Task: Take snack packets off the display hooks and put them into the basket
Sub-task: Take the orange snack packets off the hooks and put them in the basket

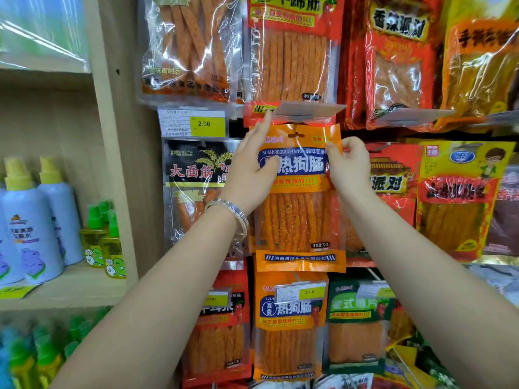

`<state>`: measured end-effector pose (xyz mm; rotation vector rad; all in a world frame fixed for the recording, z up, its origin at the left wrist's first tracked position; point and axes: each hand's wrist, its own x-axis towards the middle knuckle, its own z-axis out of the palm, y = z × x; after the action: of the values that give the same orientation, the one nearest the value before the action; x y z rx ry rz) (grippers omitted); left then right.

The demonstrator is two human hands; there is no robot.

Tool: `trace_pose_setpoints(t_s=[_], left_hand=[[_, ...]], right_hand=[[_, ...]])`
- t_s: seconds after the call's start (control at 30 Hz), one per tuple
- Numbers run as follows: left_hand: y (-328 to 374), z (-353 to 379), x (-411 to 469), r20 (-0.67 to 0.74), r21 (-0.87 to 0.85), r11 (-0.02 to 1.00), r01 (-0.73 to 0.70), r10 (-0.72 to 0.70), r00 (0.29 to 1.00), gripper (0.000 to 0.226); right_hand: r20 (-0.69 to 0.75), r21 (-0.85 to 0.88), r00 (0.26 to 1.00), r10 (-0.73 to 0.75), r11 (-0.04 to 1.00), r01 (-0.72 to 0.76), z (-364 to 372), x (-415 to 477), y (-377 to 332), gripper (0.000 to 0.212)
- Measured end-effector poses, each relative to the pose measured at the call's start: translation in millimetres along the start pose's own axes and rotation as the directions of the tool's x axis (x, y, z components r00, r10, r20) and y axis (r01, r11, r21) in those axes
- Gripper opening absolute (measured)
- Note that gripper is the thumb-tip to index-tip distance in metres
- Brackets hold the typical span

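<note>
Snack display (236, 131) ahead: orange packet (299, 220) hangs upright between my left hand (250, 171), gripping its left edge, and right hand (349, 167), pinching its right; hang hole (296, 135) above.

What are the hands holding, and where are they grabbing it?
Both hold the orange plastic snack packet with the blue label. The left hand grips its upper left edge; the right hand pinches its upper right edge.
</note>
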<state>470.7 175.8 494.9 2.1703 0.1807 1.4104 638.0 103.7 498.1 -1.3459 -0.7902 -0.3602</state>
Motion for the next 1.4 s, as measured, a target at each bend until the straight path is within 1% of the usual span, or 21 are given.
trace_pose_setpoints(t_s=[0.13, 0.23, 0.27, 0.33, 0.4, 0.43, 0.47, 0.53, 0.57, 0.6, 0.67, 0.83, 0.93, 1.0, 1.1, 1.13, 1.17, 1.2, 1.27, 1.33, 1.4], left_hand=[[-5, 2, 0, -0.006, -0.003, 0.999, -0.033, 0.033, 0.999, 0.068], [-12, 5, 0, 0.007, -0.038, 0.999, -0.018, 0.018, 1.000, 0.070], [-17, 8, -2, 0.020, -0.036, 0.999, 0.000, 0.001, 1.000, 0.071], [-29, 16, -12, 0.058, 0.024, 0.999, 0.038, -0.039, 0.998, 0.071], [-46, 27, -27, 0.123, 0.148, 0.987, 0.063, -0.082, 0.989, 0.071], [-56, 32, -35, 0.167, 0.213, 0.975, 0.062, -0.099, 0.981, 0.072], [-65, 38, -44, 0.213, 0.265, 0.963, 0.054, -0.113, 0.970, 0.073], [-79, 48, -59, 0.287, 0.331, 0.943, 0.039, -0.139, 0.948, 0.076], [-84, 52, -65, 0.307, 0.359, 0.932, 0.037, -0.156, 0.939, 0.077], [-87, 57, -69, 0.317, 0.392, 0.919, 0.041, -0.177, 0.932, 0.079], [-92, 66, -74, 0.322, 0.450, 0.891, 0.062, -0.226, 0.919, 0.084], [-99, 80, -56, 0.324, 0.509, 0.849, 0.144, -0.344, 0.881, 0.092], [-104, 84, -43, 0.319, 0.542, 0.822, 0.175, -0.394, 0.862, 0.094], [-108, 86, -37, 0.315, 0.558, 0.808, 0.190, -0.418, 0.852, 0.094], [-115, 86, -30, 0.308, 0.581, 0.786, 0.210, -0.451, 0.838, 0.096], [-115, 85, -26, 0.306, 0.587, 0.780, 0.217, -0.461, 0.833, 0.096], [-115, 83, -23, 0.308, 0.589, 0.777, 0.223, -0.470, 0.827, 0.096], [-114, 81, -20, 0.315, 0.586, 0.777, 0.229, -0.479, 0.819, 0.095], [-109, 76, -17, 0.342, 0.562, 0.790, 0.244, -0.491, 0.801, 0.091], [-100, 71, -18, 0.382, 0.513, 0.820, 0.253, -0.483, 0.788, 0.083], [-87, 63, -26, 0.402, 0.454, 0.863, 0.219, -0.418, 0.815, 0.068]], right_hand=[[-0.006, -0.049, 1.000, -0.008, 0.999, 0.008, 1, -4, 10, 0.025], [-0.002, -0.054, 1.000, -0.014, 0.998, 0.014, 2, -8, 16, 0.010], [0.001, -0.048, 1.000, -0.024, 0.999, 0.024, 2, -10, 18, 0.015], [-0.003, -0.038, 0.998, -0.055, 0.998, 0.055, 2, -15, 22, 0.034], [0.009, -0.082, 0.987, -0.162, 0.983, 0.162, -1, -26, 28, 0.052], [0.027, -0.163, 0.968, -0.248, 0.955, 0.249, -3, -32, 34, 0.059], [0.060, -0.285, 0.936, -0.347, 0.893, 0.349, -4, -39, 42, 0.064], [0.185, -0.522, 0.835, -0.518, 0.668, 0.530, -7, -50, 56, 0.062], [0.259, -0.590, 0.787, -0.560, 0.553, 0.588, -8, -52, 63, 0.059], [0.328, -0.638, 0.755, -0.568, 0.456, 0.620, -8, -52, 69, 0.056], [0.430, -0.705, 0.746, -0.509, 0.326, 0.630, -8, -49, 75, 0.056], [0.547, -0.767, 0.749, -0.375, 0.134, 0.628, 8, -30, 73, 0.060], [0.616, -0.752, 0.754, -0.230, 0.116, 0.649, 24, -14, 76, 0.065], [0.638, -0.746, 0.749, -0.177, 0.100, 0.659, 33, -9, 81, 0.066], [0.663, -0.737, 0.743, -0.090, 0.097, 0.669, 40, -4, 82, 0.062], [0.673, -0.730, 0.737, -0.066, 0.107, 0.676, 40, -2, 80, 0.061], [0.686, -0.715, 0.726, -0.050, 0.139, 0.686, 39, 0, 77, 0.060], [0.699, -0.694, 0.714, -0.034, 0.210, 0.689, 38, 2, 73, 0.059], [0.700, -0.640, 0.714, 0.009, 0.453, 0.620, 31, 0, 63, 0.058], [0.670, -0.564, 0.741, 0.034, 0.673, 0.479, 20, -9, 54, 0.059], [0.624, -0.462, 0.779, 0.053, 0.830, 0.314, 6, -24, 44, 0.054]])
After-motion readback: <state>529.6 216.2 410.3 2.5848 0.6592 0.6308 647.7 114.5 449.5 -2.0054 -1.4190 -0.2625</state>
